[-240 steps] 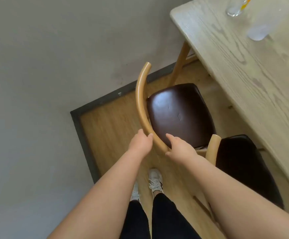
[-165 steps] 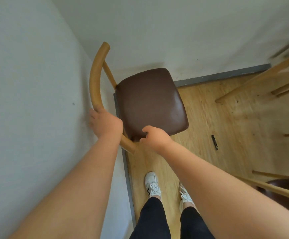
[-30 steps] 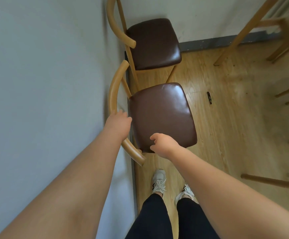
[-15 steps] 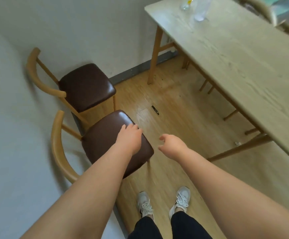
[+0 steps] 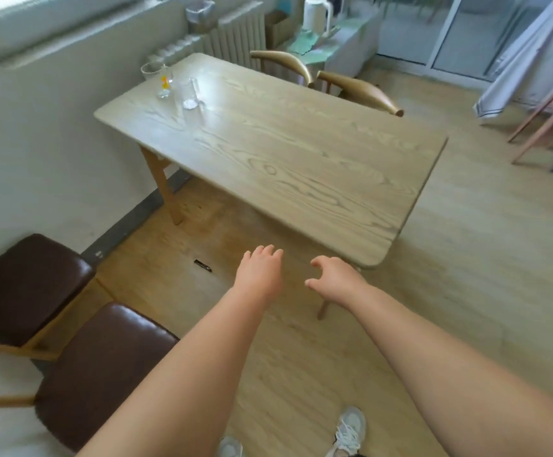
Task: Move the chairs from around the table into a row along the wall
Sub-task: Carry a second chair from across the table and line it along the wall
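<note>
Two wooden chairs with dark brown seats stand side by side at the wall on the left: the farther chair (image 5: 24,288) and the nearer chair (image 5: 103,367). Their backrests are out of frame. My left hand (image 5: 260,272) and my right hand (image 5: 334,280) hover empty above the floor, fingers apart, near the corner of the light wooden table (image 5: 301,166). Beyond the table's far side show the curved backrests of two more chairs, one (image 5: 283,61) on the left and the other (image 5: 364,90) to its right.
Two glasses (image 5: 174,85) stand on the table's far left end. A small dark object (image 5: 202,266) lies on the floor. A radiator (image 5: 225,37) and a white kettle (image 5: 316,11) are at the back. Another person (image 5: 545,54) stands at the far right.
Both hands have let go of the nearer chair, now set beside the first one at the wall. The view has swung right and up toward the table and the room.
</note>
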